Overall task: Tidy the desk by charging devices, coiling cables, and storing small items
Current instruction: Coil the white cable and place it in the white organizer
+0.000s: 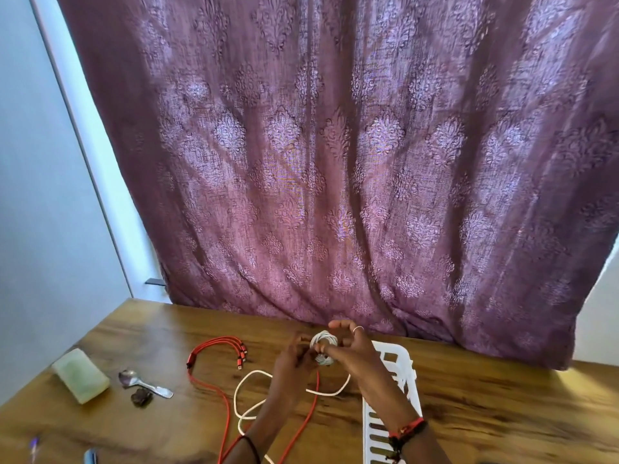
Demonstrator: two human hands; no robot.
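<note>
- The white cable coil (pixel 322 341) is gripped by both the left hand (pixel 294 361) and the right hand (pixel 351 348), raised just above the desk (pixel 485 413).
- Turns should be kept even and snug.
- The loose tail (pixel 235 395) should be drawn clear of the red cable (pixel 191 360) it crosses.

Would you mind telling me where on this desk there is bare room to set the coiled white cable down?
Bare wood lies right of the white basket, up to the curtain, and at the back left beyond the red cable. The middle is crowded: red and white cable loops cross there; spoon and pale box fill the left.
</note>
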